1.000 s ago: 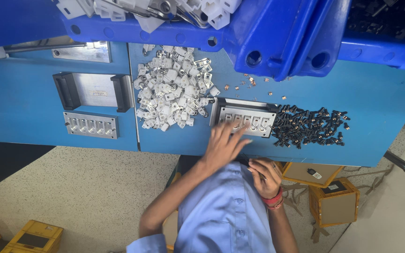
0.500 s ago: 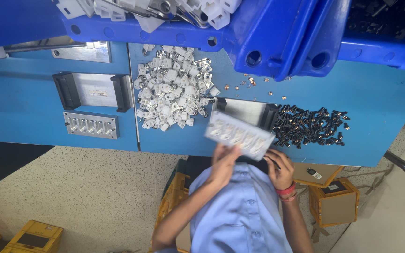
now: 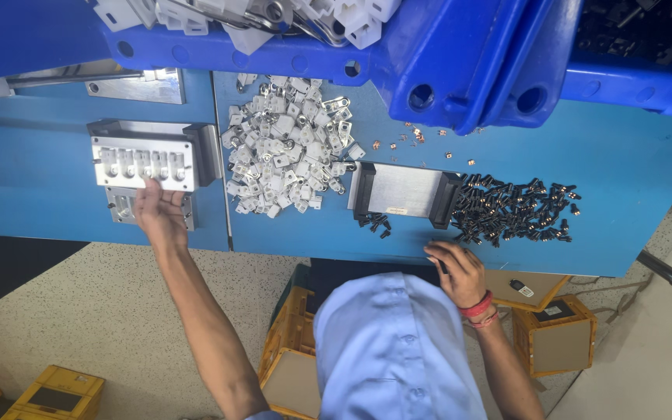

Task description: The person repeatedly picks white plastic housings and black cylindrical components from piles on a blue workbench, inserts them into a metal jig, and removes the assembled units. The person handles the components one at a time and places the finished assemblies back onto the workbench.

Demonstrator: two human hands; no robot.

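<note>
We look down on a blue workbench (image 3: 56,202) with big blue bins (image 3: 460,62) along its far edge and a speckled floor below, where yellow crates (image 3: 56,393) and small cardboard boxes (image 3: 558,342) stand.

Our left hand (image 3: 161,214) reaches out to the left side of the bench. Its fingers rest on the near edge of a metal tray with a row of pockets (image 3: 144,163), which sits in a dark holder; a second tray (image 3: 122,208) lies just under it, partly hidden by the hand. The hand looks loosely curled on the tray's edge, not wrapped around it.

Our right hand (image 3: 456,272) sits at the near edge of the bench, just beside a heap of small black parts (image 3: 515,210). Its fingers are bent together, and we cannot tell whether they pinch a part. Between the hands lie a pile of small white and silver pieces (image 3: 285,152) and an empty flat metal holder with dark ends (image 3: 404,190).

To seat the tray well, we judge that we should press it square into its holder, keep it level so nothing tips from the pockets, and keep our fingers off the pockets themselves.
</note>
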